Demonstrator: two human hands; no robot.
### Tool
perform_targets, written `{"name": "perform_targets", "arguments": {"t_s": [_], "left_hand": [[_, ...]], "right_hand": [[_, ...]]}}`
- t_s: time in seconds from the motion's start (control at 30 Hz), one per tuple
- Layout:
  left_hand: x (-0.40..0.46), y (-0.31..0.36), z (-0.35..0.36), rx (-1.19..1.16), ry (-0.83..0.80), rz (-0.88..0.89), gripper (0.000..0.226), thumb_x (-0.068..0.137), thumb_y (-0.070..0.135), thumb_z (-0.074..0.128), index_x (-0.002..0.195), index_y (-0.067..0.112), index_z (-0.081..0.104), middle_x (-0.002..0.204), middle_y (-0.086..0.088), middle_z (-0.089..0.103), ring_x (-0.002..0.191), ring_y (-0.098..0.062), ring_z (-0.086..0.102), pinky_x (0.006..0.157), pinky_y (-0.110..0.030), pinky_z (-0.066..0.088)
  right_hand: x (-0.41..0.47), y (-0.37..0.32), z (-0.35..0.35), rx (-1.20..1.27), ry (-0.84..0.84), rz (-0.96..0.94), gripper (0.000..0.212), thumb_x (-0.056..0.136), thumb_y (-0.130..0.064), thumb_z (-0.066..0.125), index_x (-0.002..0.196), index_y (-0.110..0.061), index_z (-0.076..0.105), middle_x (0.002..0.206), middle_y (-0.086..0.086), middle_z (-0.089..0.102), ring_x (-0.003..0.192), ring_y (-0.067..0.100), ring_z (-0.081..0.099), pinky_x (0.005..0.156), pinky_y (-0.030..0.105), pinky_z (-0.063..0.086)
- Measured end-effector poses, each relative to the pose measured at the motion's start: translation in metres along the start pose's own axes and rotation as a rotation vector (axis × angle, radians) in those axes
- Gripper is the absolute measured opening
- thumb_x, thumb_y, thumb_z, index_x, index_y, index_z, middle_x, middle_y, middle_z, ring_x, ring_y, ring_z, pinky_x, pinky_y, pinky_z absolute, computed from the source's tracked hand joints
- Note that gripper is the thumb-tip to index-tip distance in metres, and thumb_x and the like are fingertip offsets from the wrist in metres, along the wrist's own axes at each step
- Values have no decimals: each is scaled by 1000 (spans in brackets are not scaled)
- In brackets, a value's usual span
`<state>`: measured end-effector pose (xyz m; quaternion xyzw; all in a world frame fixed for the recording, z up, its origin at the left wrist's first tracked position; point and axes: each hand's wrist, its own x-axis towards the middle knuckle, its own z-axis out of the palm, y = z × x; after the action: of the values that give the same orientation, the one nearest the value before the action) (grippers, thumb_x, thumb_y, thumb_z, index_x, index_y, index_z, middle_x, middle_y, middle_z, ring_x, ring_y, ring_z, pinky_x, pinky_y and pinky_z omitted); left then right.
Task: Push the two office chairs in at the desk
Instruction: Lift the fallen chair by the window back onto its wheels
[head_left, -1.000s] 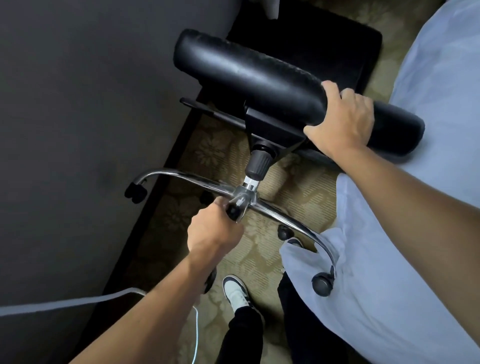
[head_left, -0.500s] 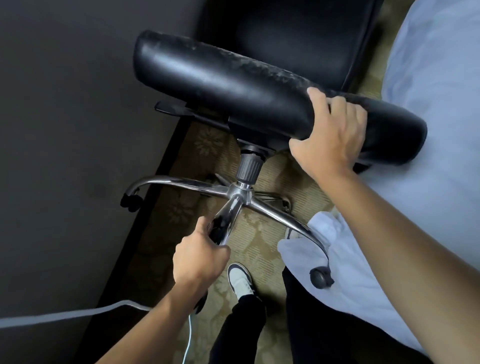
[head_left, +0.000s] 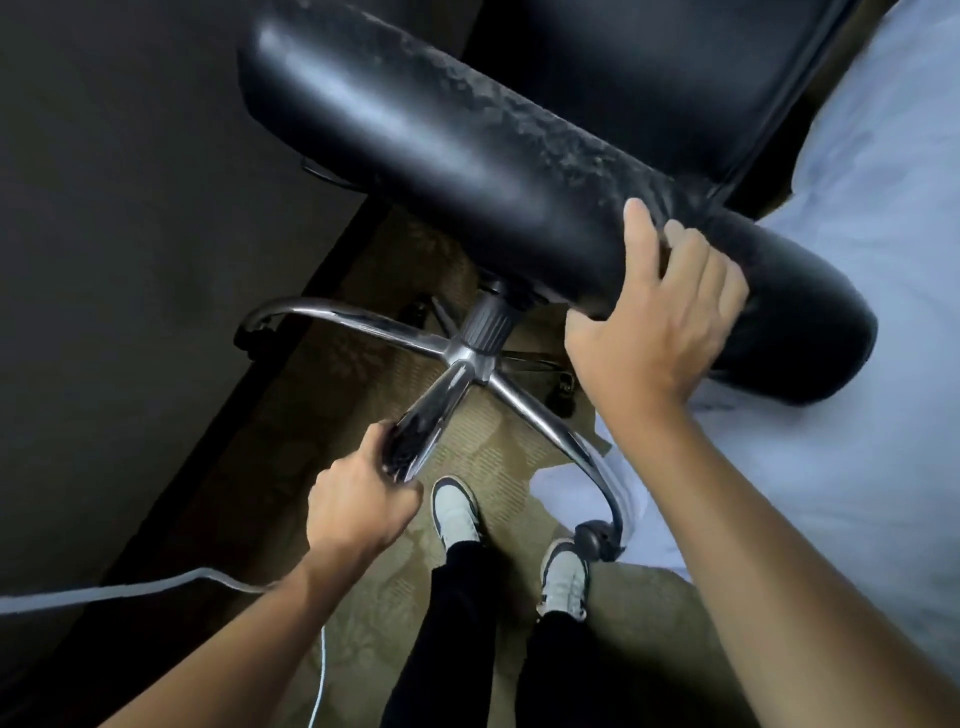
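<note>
A black office chair is tipped over toward me, its worn padded seat edge across the upper middle. Its chrome star base faces me with the legs spread out. My left hand is closed around the end of the nearest chrome leg. My right hand grips the right part of the padded seat edge, fingers over the top. One grey caster sits by my right shoe. Only one chair is in view.
A dark desk panel or wall fills the left side. A white bed cover runs along the right, touching the chair. Patterned beige carpet lies between them, with my two shoes on it. A white cable crosses at lower left.
The chair has come closer and larger in view. My left hand slid from the hub out along a chrome leg to its end. My right hand keeps its hold on the seat.
</note>
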<state>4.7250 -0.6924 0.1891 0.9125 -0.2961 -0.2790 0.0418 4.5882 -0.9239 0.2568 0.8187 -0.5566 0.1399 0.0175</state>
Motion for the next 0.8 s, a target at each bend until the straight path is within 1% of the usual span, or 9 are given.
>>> {"name": "perform_targets", "arguments": {"t_s": [0.07, 0.17, 0.3, 0.43, 0.53, 0.6, 0.67, 0.73, 0.8], "left_hand": [[-8, -14, 9, 11, 47, 26, 72, 59, 43, 59, 128, 43, 39, 89, 2, 74, 78, -29, 67, 68, -34, 53], [-20, -34, 17, 45, 43, 29, 75, 62, 42, 63, 134, 39, 42, 98, -3, 74, 88, -33, 68, 75, -37, 54], [-35, -58, 31, 15, 43, 47, 69, 63, 41, 65, 129, 39, 43, 101, -4, 74, 90, -35, 67, 76, -38, 52], [-39, -80, 43, 64, 46, 84, 70, 61, 46, 61, 127, 35, 41, 99, -4, 73, 87, -34, 67, 72, -38, 50], [-42, -100, 51, 83, -24, 103, 70, 63, 47, 59, 128, 30, 40, 104, -5, 70, 92, -32, 65, 73, -38, 49], [-46, -111, 56, 157, -75, 129, 77, 66, 51, 55, 136, 23, 38, 116, -9, 63, 106, -32, 56, 85, -41, 46], [-55, -105, 51, 200, -98, 129, 89, 70, 56, 49, 148, 19, 28, 132, -13, 48, 124, -31, 41, 104, -46, 33], [-68, -88, 30, -42, 44, 148, 87, 75, 55, 48, 149, 16, 28, 139, -14, 39, 132, -29, 32, 109, -47, 24], [-81, -64, -2, -326, 381, 281, 73, 78, 48, 53, 140, 11, 42, 132, -15, 44, 126, -26, 38, 107, -41, 27]], "right_hand": [[-21, -6, -6, 21, 26, -8, 76, 65, -27, 61, 138, -20, 41, 125, 15, 54, 115, 31, 51, 104, 43, 34], [-50, -8, -17, 12, -22, -6, 80, 63, -24, 61, 140, -20, 40, 131, 16, 52, 121, 32, 49, 107, 45, 31], [-84, -12, -29, 36, -98, -14, 82, 64, -25, 60, 143, -21, 38, 137, 16, 48, 129, 33, 44, 111, 45, 25], [-112, -22, -28, 37, -65, 5, 78, 65, -28, 56, 141, -21, 42, 138, 18, 49, 132, 34, 42, 111, 45, 23], [-139, -33, -24, 57, -22, 6, 78, 64, -29, 61, 139, -21, 43, 137, 19, 50, 131, 36, 42, 110, 46, 23], [-158, -39, -24, 57, -11, -4, 81, 63, -31, 63, 140, -20, 39, 139, 20, 49, 132, 37, 41, 110, 47, 23], [-174, -44, -25, 58, -1, -11, 82, 63, -32, 63, 140, -19, 37, 139, 22, 48, 133, 38, 41, 110, 49, 23], [-189, -50, -27, 55, 4, -6, 81, 64, -32, 61, 140, -17, 37, 139, 23, 48, 133, 38, 41, 112, 50, 23], [-201, -55, -28, 63, 3, -4, 81, 64, -31, 60, 140, -16, 38, 140, 23, 48, 134, 39, 40, 112, 50, 23]]}}
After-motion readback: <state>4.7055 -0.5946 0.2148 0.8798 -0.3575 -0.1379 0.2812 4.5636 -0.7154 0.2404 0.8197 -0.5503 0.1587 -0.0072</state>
